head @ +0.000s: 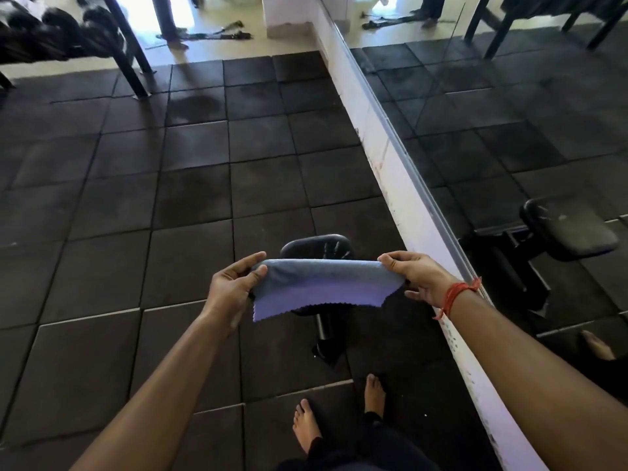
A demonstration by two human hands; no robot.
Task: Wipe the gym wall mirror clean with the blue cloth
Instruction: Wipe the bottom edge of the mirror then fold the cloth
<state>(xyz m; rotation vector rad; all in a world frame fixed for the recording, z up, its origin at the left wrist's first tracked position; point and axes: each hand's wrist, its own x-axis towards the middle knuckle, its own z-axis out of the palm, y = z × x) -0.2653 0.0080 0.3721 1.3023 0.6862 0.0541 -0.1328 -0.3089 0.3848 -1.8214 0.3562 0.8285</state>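
A blue cloth (316,288) with a zigzag-cut edge is stretched flat between both hands, in front of me above the floor. My left hand (231,288) pinches its left end. My right hand (418,277), with a red thread around the wrist, pinches its right end. The gym wall mirror (509,130) runs along the right side above a white wall base (384,171); it reflects the dark floor tiles and a padded seat. The cloth is apart from the mirror, to its left.
A small black padded seat (326,246) on a metal post stands on the dark rubber floor tiles (170,198) just under the cloth, close to the wall. My bare feet (306,426) are below it. A dumbbell rack (68,35) stands far left.
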